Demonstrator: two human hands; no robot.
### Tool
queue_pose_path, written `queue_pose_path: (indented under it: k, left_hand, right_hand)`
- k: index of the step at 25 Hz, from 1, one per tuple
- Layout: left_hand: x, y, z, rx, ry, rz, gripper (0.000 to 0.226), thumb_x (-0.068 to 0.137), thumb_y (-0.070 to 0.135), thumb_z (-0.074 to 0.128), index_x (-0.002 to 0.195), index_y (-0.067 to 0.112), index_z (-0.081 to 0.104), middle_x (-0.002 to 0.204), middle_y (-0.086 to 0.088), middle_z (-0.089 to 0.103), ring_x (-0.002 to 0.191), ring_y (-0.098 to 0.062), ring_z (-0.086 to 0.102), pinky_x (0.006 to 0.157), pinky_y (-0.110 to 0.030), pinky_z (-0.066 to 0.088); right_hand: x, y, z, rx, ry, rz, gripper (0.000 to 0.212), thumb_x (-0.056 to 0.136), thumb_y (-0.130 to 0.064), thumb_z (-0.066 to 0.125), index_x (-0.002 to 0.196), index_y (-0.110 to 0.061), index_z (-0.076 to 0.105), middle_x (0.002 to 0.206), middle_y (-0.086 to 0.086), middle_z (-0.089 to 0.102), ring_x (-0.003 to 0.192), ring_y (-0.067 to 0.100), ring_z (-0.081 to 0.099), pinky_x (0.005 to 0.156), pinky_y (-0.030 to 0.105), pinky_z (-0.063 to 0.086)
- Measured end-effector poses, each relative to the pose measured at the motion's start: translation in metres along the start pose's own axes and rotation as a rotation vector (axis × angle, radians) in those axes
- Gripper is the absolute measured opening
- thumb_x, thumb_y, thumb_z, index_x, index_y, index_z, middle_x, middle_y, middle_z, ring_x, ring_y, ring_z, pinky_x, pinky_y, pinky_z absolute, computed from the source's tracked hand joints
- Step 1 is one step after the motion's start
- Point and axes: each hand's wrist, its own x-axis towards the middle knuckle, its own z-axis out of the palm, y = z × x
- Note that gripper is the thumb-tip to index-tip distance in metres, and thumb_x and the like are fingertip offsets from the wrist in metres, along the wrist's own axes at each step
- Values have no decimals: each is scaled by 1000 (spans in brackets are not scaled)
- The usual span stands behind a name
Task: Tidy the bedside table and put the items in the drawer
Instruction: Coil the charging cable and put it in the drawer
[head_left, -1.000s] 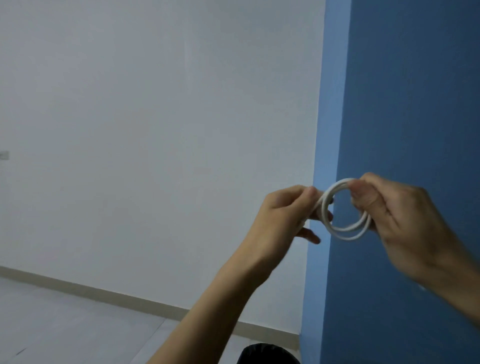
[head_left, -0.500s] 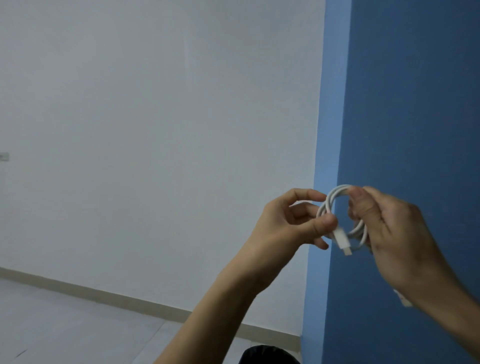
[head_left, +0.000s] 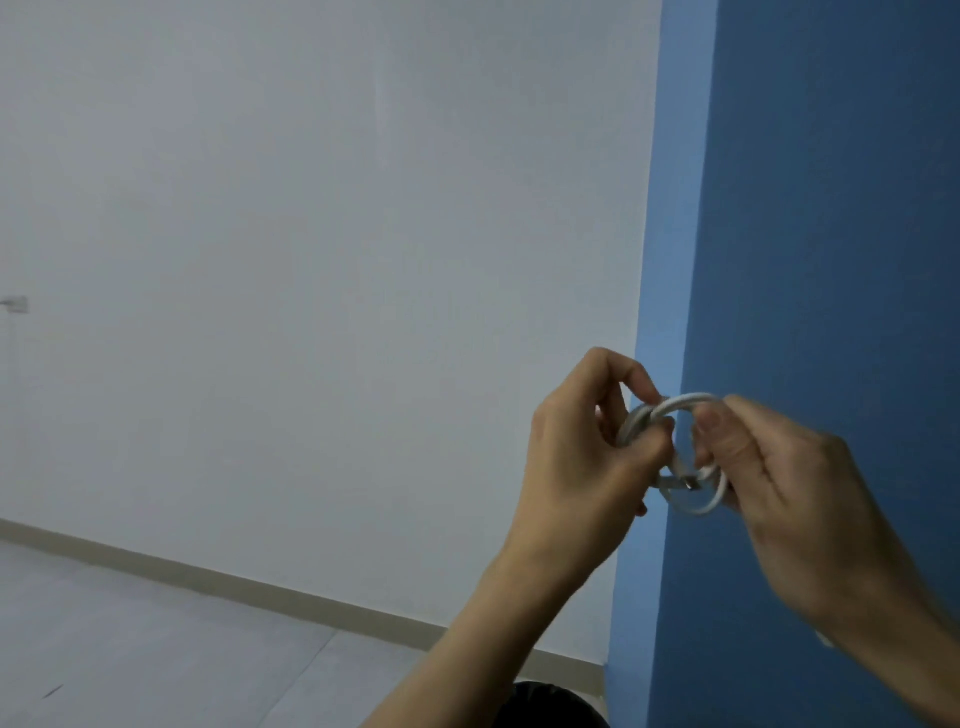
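Note:
A white charging cable, wound into a small coil, hangs in the air in front of me between both hands. My left hand pinches the coil's left side with thumb and curled fingers. My right hand pinches the right side of the loops. The cable's plug end pokes through the middle of the coil between the two hands. Neither the bedside table nor the drawer is in view.
A white wall fills the left, a blue wall the right, with its corner edge just behind the hands. A grey floor and a pale skirting board run below. A dark round object shows at the bottom edge.
My left hand has shifted its grip on the coil and brought the plug end through the loops' middle. Both hands have dropped slightly.

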Motion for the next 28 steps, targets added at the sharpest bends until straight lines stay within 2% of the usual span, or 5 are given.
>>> queue_pose_path:
  k: [6,9,12,21,28]
  left_hand:
    - [1,-12,4,479,162,76,15,75,7,58,78,22,57,52,7,44,55,-13,44,53,-33,42]
    - [5,-15,-5,180,-110,-108,9,78,15,59,81,19,66,86,4,58,83,-8,55,65,-18,46]
    - [7,-17,-23,-319,-425,-246,17,86,16,49,83,11,64,76,4,63,69,-11,60,62,-18,45]
    - [11,-19,-34,-549,-546,-362,17,70,31,67,72,15,72,54,4,58,45,-6,47,49,-18,44]
    - [3,-11,-35,119,-222,-103,7,79,11,71,75,10,76,43,8,48,44,-6,38,47,-15,32]
  right_hand:
    - [-1,-9,7,-75,-38,-84,35,87,-51,30,58,-33,38,56,-4,46,57,10,45,47,15,34]
    - [1,-6,6,11,-49,-13,44,84,-58,30,62,-24,48,69,-6,52,55,14,45,46,27,40]
    - [2,-2,2,42,-59,19,51,81,-62,30,66,-18,49,62,-3,52,48,11,41,40,22,35]
    - [7,-13,-12,260,-194,43,48,89,-48,43,64,-7,45,47,-3,35,41,6,31,40,4,29]
    - [19,-3,-24,-20,-268,-16,47,79,-63,34,63,-22,49,50,-7,51,41,7,41,40,11,31]
